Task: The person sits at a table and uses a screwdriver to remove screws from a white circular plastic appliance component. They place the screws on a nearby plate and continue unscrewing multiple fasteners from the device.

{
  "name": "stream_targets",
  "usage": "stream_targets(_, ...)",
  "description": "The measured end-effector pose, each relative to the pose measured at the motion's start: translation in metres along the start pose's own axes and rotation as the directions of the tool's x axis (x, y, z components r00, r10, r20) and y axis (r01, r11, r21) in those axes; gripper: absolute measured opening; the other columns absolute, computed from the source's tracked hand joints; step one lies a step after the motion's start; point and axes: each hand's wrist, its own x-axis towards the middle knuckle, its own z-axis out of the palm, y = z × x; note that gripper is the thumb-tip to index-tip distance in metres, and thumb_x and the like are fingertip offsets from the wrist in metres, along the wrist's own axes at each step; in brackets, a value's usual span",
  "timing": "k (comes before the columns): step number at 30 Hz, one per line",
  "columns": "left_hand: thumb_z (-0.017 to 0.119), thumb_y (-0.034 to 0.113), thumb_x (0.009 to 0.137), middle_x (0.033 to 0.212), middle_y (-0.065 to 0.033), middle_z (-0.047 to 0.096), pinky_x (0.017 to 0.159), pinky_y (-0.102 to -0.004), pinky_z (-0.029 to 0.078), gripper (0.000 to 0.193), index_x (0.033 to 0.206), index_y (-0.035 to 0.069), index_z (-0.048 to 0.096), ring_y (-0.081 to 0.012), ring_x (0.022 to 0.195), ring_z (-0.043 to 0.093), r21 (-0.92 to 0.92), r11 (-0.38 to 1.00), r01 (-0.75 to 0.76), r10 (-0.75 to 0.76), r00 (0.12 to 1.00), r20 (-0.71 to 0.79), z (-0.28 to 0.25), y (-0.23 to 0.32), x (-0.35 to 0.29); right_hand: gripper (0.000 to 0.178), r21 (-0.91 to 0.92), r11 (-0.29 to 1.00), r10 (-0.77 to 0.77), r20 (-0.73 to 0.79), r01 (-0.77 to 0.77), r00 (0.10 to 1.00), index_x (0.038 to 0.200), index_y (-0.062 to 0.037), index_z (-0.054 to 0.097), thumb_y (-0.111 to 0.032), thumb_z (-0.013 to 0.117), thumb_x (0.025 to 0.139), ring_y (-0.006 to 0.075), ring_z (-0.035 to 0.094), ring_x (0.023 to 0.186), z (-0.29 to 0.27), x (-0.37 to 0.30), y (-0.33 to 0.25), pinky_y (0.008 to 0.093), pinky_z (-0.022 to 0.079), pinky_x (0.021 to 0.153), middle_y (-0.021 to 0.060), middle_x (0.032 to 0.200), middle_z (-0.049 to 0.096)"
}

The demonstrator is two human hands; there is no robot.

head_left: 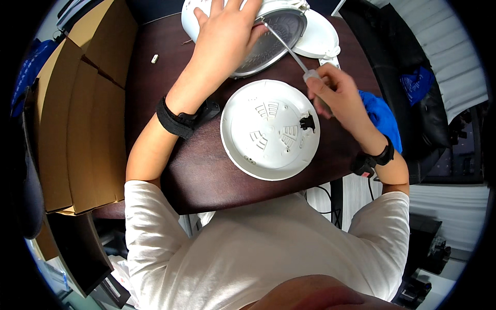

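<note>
My right hand is closed round the translucent handle of a screwdriver. Its long metal shaft points up and left to the rim of a white rounded appliance, which looks like a rice cooker lying on its side. My left hand grips that housing, fingers spread over the top and thumb beside the screwdriver's tip. Any screw at the tip is too small to make out. A dark grey ridged disc faces me within the appliance. Nearer me lies a round white vented base with a small black part near its right edge.
A white oval lid sticks out right of the appliance. Cardboard boxes line the dark table's left side. A small white piece lies near them. Blue cloth bunches at the right edge, beside a black sofa.
</note>
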Motion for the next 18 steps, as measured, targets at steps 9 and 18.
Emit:
stream_targets(9,0.067,0.016,0.086,0.149,-0.0248,0.034,0.100,-0.0681,0.036,0.064,0.143,0.007,0.040,-0.0532,0.135,0.032,-0.008,0.999,-0.036,0.036,0.999,0.027,0.003,-0.007,0.004,0.031,-0.878,0.324,-0.731,0.004,0.352,0.683,0.090,-0.0066,0.061,-0.025,0.082,0.077,0.0195,0.062,0.057,-0.037,0.006,-0.021,0.0282,0.046,0.050,0.0076,0.074,0.065)
stream_targets(18,0.069,0.018,0.085,0.148,-0.0239,0.036,0.100,-0.0667,0.037,0.064,0.142,0.008,0.041,-0.0524,0.135,0.033,0.002,0.999,-0.036,0.036,0.999,0.029,0.001,-0.007,0.004,0.031,-0.911,0.222,-0.753,0.065,0.347,0.654,0.092,-0.0078,0.062,-0.028,0.081,0.077,0.0195,0.062,0.056,-0.040,0.014,-0.031,0.0276,0.048,0.051,0.0063,0.076,0.065)
